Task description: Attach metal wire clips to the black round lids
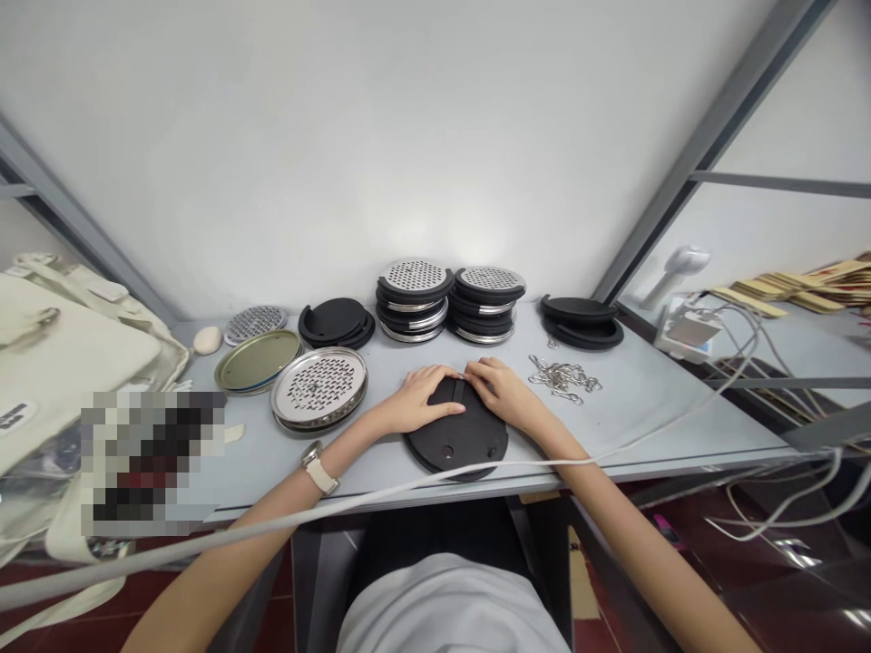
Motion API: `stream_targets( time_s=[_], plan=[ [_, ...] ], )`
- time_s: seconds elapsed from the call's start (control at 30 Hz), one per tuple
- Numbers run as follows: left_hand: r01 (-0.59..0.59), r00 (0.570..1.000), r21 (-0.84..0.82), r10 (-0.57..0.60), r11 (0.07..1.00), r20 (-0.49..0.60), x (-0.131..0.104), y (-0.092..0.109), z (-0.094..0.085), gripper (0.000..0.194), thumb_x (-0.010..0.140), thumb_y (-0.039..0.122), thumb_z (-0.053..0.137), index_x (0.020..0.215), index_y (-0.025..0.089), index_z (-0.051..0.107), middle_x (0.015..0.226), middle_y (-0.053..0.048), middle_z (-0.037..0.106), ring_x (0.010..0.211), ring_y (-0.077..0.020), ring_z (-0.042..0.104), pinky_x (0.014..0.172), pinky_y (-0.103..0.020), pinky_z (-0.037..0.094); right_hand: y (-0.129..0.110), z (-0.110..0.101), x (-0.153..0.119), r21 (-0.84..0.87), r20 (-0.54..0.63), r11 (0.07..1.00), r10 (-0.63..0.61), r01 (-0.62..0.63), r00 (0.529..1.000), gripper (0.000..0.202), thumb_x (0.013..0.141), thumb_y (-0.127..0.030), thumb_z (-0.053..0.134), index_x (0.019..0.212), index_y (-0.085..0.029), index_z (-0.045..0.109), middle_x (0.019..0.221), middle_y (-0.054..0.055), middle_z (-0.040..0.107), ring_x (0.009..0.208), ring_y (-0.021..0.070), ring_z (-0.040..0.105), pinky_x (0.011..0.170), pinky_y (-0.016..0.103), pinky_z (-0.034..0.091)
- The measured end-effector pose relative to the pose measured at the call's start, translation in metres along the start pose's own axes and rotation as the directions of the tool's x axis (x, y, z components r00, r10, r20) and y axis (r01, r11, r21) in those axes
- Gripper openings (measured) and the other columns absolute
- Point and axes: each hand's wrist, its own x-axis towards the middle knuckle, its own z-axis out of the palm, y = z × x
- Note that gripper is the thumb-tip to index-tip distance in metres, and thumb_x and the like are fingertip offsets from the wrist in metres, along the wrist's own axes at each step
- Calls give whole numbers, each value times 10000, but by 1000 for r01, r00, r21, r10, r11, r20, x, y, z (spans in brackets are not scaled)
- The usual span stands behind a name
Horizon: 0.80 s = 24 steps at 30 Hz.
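A round black disc [463,440] lies at the front edge of the grey table, with a small hole and a knob on its face. My left hand [425,399] grips its far left side, thumb laid across the top and fingers along the edge. At the disc's far edge, the fingers of my right hand [500,392] are closed in a pinch. A tiny metallic glint shows between the two hands, too small to name. Right of my right hand lies a loose pile of small metal clips [563,376].
Two stacks of black holders with perforated metal discs [415,275] stand by the wall. More black discs [582,310] sit at right. A perforated disc [319,385] and a gold lid [259,360] lie left. A white cable [381,499] crosses in front. A cream bag [68,363] stands left.
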Motion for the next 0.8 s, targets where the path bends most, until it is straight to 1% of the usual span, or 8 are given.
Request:
stream_targets(
  time_s=[0.3,0.5,0.8],
  plan=[
    [-4,1000,-2,4,1000,-10,0,1,0,417,862,477,563,1220,282,475,1276,-48,531,1226,-245,446,1077,-429,282,2,1,0,26,9,1000,0,0,1000,210,955,-196,389,815,-209,545,771,40,531,803,197,524,741,293,412],
    [-5,1000,-9,5,1000,-7,0,3,-1,406,863,465,566,1214,281,477,1275,-47,532,1225,-244,445,1077,-429,284,-1,0,0,39,11,999,15,-15,1000,198,950,-187,385,799,-206,512,748,31,510,770,191,519,717,287,408],
    [-15,1000,-10,15,1000,-12,0,0,0,418,858,473,568,1219,283,478,1267,-49,533,1219,-252,448,1076,-430,282,-5,-1,1,72,19,996,53,-54,998,150,937,-195,395,833,-200,504,781,37,523,775,186,516,725,289,413]
  ],
)
